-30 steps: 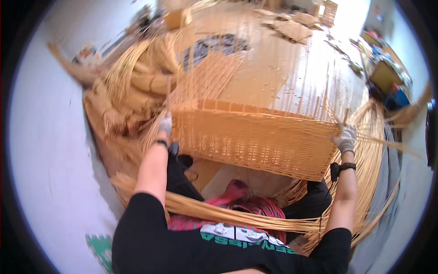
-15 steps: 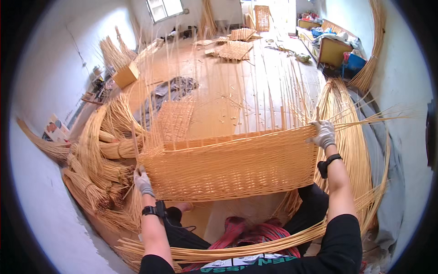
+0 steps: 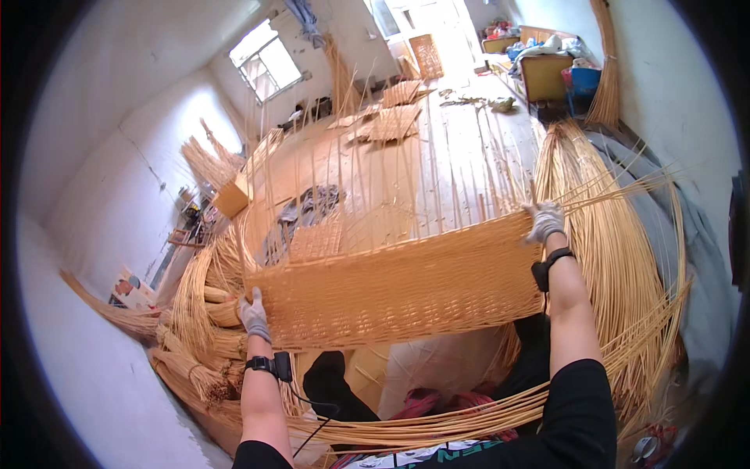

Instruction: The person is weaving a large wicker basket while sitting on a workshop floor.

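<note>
A long woven wicker basket [image 3: 398,289] is held up in front of me, its near side facing me and upright stakes rising from its rim. My left hand [image 3: 254,315], in a pale work glove, grips its left end with the thumb on the outer face. At the upper right corner my right hand [image 3: 544,222], gloved too, is closed round the rim beside a stake. The fingers behind the weave are hidden. Across my lap lies a bundle of long canes [image 3: 437,430], curving up to the right.
Bundled wicker [image 3: 211,313] is piled at the left. A large sheaf of canes [image 3: 601,227] lies at the right on grey cloth [image 3: 699,258]. Beyond the basket are dark cloth [image 3: 312,205] and woven panels [image 3: 391,123] on the floor. A bench [image 3: 543,78] stands far right.
The basket has tipped, so its far rim and inside no longer show. My left hand has shifted right and slightly down. The view has tilted, bringing more of the window and wall in.
</note>
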### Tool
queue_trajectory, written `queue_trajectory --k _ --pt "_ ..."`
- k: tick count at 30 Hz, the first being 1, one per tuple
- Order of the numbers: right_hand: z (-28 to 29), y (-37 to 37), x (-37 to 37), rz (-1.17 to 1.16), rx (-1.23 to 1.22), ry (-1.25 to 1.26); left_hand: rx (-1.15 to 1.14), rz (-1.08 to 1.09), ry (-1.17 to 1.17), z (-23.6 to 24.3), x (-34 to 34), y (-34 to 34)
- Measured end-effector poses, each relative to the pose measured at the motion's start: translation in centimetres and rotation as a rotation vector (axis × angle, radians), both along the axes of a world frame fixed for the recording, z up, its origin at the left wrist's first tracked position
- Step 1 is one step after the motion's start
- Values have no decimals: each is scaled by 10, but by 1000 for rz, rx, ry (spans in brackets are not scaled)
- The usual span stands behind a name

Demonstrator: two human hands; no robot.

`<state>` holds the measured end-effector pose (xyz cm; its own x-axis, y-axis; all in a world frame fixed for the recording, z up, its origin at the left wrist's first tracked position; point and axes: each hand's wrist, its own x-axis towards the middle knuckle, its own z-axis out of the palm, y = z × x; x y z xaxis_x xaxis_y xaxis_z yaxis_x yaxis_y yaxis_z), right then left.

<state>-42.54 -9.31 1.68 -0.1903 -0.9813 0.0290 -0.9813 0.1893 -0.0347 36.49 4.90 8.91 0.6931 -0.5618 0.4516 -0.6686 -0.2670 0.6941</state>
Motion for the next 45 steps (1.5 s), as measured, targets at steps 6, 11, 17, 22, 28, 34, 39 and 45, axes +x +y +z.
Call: queue_trajectory --k 6,11,17,22,28,34,39,45 --pt "6 -1 48 101 -87 248 -4 142 273 -101 69 16" --pt "19 3 80 153 57 292 -85 343 112 -148 91 50" --pt "-3 24 86 144 -79 217 -344 277 350 -182 117 57" --pt "-41 56 92 174 -260 216 -166 317 -559 -227 158 71" --pt "-30 92 182 221 -496 122 73 204 -195 -112 78 133" --pt "17 142 405 961 -310 -706 112 -220 -478 -16 13 89" --pt "69 159 565 1075 -266 -558 215 -160 -419 -26 10 74" --pt "85 146 657 1046 -19 267 176 -222 -409 -36 19 79"
